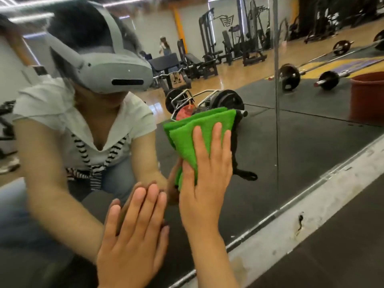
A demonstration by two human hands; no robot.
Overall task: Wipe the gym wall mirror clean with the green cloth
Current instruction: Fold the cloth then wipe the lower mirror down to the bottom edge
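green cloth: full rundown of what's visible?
The green cloth is a bright, terry-like fabric, folded into several layers whose edges show at its upper left. It lies flat against the mirror, low on the glass, pressed there by the right hand, whose fingers lie straight across it. That hand hides its lower part.

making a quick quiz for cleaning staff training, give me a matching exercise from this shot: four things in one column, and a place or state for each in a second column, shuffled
Things:
1. green cloth
2. left hand
3. right hand
4. red bucket

Places or states:
A. flat on the bare mirror, holding nothing
B. at the far right edge of the view
C. folded, pinned against the glass
D. fingers straight, pressing on the cloth

Pairs: 1-C, 2-A, 3-D, 4-B
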